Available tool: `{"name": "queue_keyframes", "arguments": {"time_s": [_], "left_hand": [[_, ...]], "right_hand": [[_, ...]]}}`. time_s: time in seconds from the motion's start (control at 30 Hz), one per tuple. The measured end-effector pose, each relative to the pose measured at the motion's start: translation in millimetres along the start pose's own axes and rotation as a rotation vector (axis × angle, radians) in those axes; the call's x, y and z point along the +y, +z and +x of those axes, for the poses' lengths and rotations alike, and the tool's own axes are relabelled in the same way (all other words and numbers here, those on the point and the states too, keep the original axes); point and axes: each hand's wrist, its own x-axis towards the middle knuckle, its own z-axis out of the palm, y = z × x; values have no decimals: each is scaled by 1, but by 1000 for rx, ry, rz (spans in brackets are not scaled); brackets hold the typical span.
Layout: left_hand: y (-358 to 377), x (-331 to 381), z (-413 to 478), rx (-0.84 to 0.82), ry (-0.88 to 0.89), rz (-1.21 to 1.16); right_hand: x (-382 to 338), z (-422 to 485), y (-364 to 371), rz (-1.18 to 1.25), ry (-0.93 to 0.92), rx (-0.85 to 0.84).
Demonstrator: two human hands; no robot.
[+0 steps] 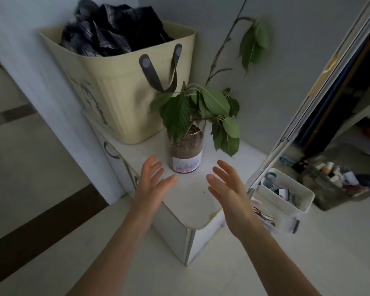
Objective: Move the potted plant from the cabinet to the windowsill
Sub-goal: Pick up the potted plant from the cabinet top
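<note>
Glass pot (185,146) of soil and plant, basket (124,86) holding perhaps dark clothes, both hands' (152,184) (229,189) grip apart.

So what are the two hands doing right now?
Left hand: open, holding nothing, near the potted plant.
Right hand: open, holding nothing.

Dim, soft, shadowless light — slightly blurred overall, wide-angle bending at edges.

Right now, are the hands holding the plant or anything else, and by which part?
Nothing is held. The left hand and right hand are open, apart from the plant on the cabinet, one on each side of it.
</note>
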Motion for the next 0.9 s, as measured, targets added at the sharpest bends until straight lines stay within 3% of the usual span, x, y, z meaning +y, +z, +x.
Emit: {"name": "queue_keyframes", "arguments": {"time_s": [0.37,0.53,0.9], "left_hand": [[9,-20,86,-175,138,171],[5,-20,98,-249,193,294],[6,-23,109,-252,224,328]], "right_hand": [[15,79,3,-178,-171,-150],[27,109,10,-164,-260,-326],[25,127,11,-319,-290,-331]]}}
